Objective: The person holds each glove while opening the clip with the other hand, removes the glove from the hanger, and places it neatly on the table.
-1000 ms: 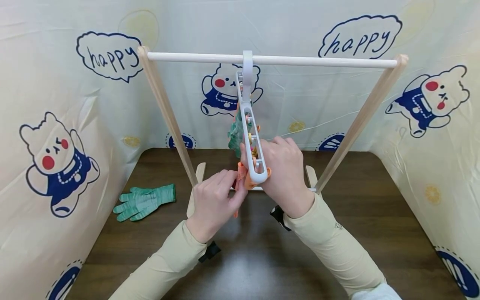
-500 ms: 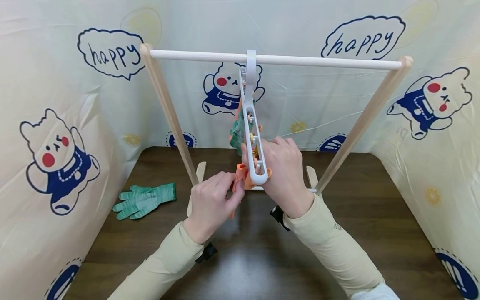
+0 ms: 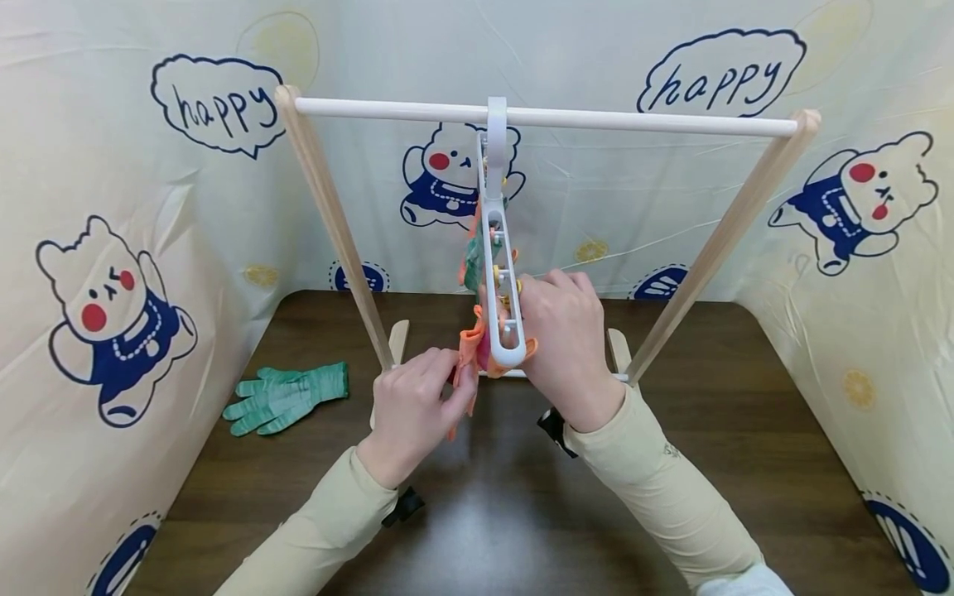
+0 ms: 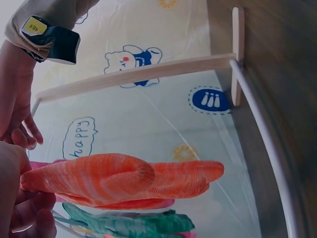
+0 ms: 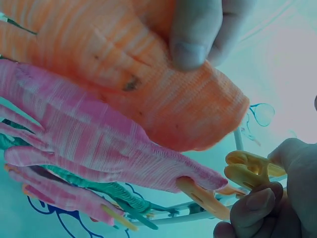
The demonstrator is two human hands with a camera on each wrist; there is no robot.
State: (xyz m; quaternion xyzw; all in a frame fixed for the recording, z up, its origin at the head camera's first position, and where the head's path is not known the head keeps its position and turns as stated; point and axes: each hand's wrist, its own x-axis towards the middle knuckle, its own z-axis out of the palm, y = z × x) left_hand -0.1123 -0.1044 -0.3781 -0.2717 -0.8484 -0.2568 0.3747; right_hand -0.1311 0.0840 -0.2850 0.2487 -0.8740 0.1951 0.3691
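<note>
My left hand [image 3: 417,406] pinches an orange glove [image 4: 99,173] by its cuff, just left of the near end of a white clip hanger [image 3: 508,358]. On the hanger's right side is my right hand [image 3: 566,348]. In the right wrist view, its thumb and fingers pinch a yellow clothespin [image 5: 245,168], whose tips stand apart from the orange glove's cuff. Below the orange glove there, a pink glove [image 5: 99,134] hangs from an orange clothespin [image 5: 200,197]. A green glove [image 4: 129,220] and more pink fabric hang farther along the hanger.
The hanger hooks over a white rod [image 3: 641,123] between two wooden posts [image 3: 719,244]. Another green glove [image 3: 289,399] lies on the dark table [image 3: 671,530], left of the stand. A patterned curtain [image 3: 127,314] surrounds the table.
My left hand has drawn the orange glove slightly left, away from the hanger, and pink now shows beside the hanger's near end. My right hand has barely moved.
</note>
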